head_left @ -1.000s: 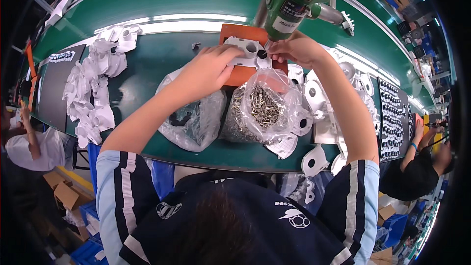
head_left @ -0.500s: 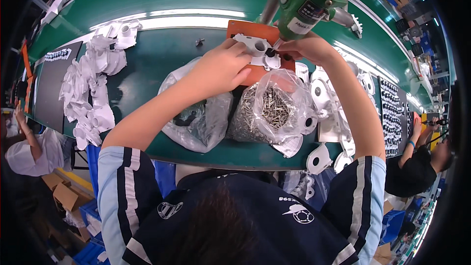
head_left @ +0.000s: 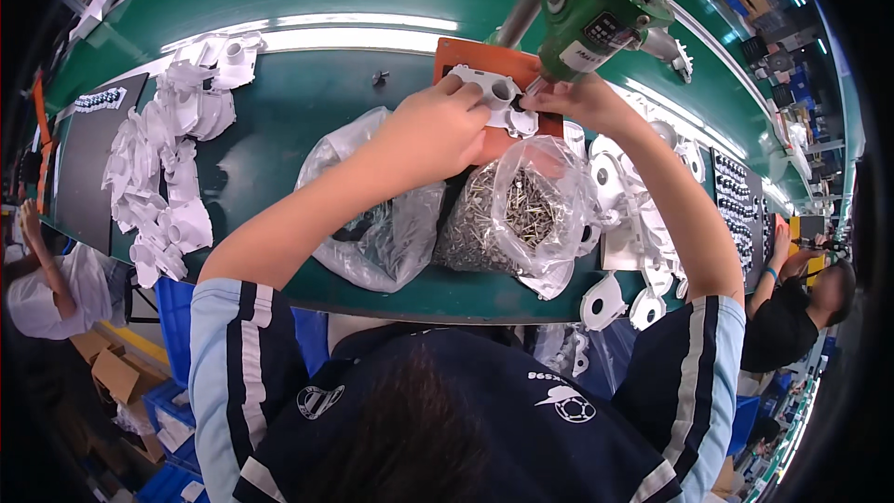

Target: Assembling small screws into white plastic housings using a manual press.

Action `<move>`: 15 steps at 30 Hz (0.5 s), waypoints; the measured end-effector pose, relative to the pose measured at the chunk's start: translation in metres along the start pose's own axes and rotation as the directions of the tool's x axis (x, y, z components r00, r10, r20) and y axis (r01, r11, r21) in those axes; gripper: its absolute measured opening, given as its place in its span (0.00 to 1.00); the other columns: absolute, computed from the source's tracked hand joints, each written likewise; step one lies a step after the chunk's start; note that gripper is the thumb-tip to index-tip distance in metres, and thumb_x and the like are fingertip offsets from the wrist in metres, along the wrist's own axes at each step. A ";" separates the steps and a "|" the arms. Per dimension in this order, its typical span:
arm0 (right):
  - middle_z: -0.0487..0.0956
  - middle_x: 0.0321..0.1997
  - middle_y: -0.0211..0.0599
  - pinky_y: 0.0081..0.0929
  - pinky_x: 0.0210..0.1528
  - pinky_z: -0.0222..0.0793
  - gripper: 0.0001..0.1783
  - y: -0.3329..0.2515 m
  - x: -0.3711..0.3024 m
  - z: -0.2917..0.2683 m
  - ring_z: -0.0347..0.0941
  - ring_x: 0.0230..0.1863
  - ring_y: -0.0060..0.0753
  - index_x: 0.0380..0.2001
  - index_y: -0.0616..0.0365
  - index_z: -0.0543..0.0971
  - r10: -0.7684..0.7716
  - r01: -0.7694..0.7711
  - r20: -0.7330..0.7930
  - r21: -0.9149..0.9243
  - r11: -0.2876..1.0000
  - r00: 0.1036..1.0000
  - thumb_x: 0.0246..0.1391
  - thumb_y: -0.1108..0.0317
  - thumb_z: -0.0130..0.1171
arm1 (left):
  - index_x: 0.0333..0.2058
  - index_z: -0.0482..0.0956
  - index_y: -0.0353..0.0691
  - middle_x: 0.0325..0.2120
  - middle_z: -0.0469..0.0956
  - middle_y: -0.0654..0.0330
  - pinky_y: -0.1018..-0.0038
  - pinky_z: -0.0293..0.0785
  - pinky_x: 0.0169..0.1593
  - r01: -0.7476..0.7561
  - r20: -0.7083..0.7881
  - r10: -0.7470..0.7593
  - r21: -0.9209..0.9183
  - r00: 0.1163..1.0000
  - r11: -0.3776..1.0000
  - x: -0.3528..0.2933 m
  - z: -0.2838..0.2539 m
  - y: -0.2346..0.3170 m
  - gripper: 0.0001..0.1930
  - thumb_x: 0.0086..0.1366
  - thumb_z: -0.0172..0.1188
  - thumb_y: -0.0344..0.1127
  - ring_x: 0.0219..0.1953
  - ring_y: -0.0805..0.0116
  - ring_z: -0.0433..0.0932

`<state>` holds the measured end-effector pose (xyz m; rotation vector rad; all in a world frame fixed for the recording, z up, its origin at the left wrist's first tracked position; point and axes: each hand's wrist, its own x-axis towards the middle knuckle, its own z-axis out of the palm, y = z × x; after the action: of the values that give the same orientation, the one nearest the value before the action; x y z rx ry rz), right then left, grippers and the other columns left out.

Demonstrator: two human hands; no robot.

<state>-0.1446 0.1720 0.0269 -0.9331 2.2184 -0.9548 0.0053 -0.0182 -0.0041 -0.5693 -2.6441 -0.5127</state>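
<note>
A white plastic housing part [head_left: 501,87] with a round tube opening lies on an orange fixture plate [head_left: 456,49] under a green drill-press-like machine head [head_left: 596,33]. My left hand [head_left: 440,126] has its fingers closed over the left side of the housing. At the housing's right side my right hand [head_left: 575,101] pinches with fingertips together, beside a small black piece [head_left: 519,103]. What those fingertips hold, if anything, is too small to make out. Just in front of the plate stands a clear plastic bag of screws [head_left: 521,210], its mouth open.
A second clear bag [head_left: 372,247] lies left of the screws. White plastic parts pile up at left [head_left: 168,163] and right [head_left: 610,177]. Small black-and-white pieces stand in rows on a dark board [head_left: 734,205] at right. Other people sit at both sides.
My right fingertips have come down to the housing's right side, near the black piece. My left hand keeps its hold on the housing. The whole view has shifted slightly.
</note>
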 end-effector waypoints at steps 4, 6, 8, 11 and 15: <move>0.78 0.38 0.30 0.23 0.43 0.69 0.20 0.024 0.001 -0.014 0.72 0.39 0.21 0.41 0.60 0.75 -0.066 0.073 -0.226 0.023 0.997 0.972 0.41 0.72 0.67 | 0.26 0.75 0.35 0.32 0.73 0.58 0.68 0.75 0.37 0.004 -0.098 0.003 0.073 0.995 0.997 0.005 0.008 0.010 0.07 0.49 0.56 0.32 0.39 0.58 0.72; 0.74 0.31 0.28 0.19 0.32 0.65 0.13 0.070 0.029 -0.075 0.66 0.30 0.17 0.37 0.60 0.74 -0.188 0.129 -0.309 -0.201 0.971 0.932 0.47 0.70 0.61 | 0.28 0.78 0.37 0.29 0.75 0.59 0.68 0.75 0.33 -0.040 -0.098 0.050 0.103 0.994 0.994 0.011 0.011 0.008 0.10 0.46 0.55 0.33 0.35 0.60 0.74; 0.73 0.30 0.27 0.20 0.36 0.69 0.11 0.062 0.062 -0.130 0.70 0.33 0.21 0.41 0.58 0.73 -0.217 0.375 -0.373 0.429 0.822 0.902 0.54 0.69 0.51 | 0.29 0.78 0.37 0.30 0.75 0.59 0.68 0.76 0.33 -0.008 -0.080 0.017 0.117 0.997 0.993 0.007 0.008 -0.001 0.11 0.45 0.56 0.33 0.35 0.60 0.74; 0.73 0.30 0.28 0.21 0.34 0.69 0.12 0.057 0.134 -0.253 0.71 0.32 0.23 0.41 0.58 0.73 -0.266 0.484 -0.446 0.501 0.717 0.855 0.54 0.65 0.51 | 0.29 0.78 0.38 0.31 0.76 0.59 0.68 0.76 0.33 0.026 -0.078 -0.014 0.152 0.997 0.988 0.003 -0.001 0.001 0.11 0.45 0.56 0.34 0.36 0.59 0.74; 0.74 0.29 0.31 0.21 0.31 0.68 0.17 0.049 0.052 -0.499 0.71 0.29 0.26 0.40 0.57 0.73 -0.192 0.618 -0.716 0.397 0.679 0.671 0.54 0.56 0.51 | 0.30 0.78 0.38 0.32 0.76 0.59 0.66 0.76 0.32 -0.039 -0.119 0.044 0.048 0.992 0.998 0.036 0.013 0.021 0.12 0.45 0.55 0.34 0.37 0.58 0.75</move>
<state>-0.5425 0.3551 0.2775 -0.9060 1.8903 -2.3676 -0.0191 0.0167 0.0059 -0.5605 -2.5186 -0.4588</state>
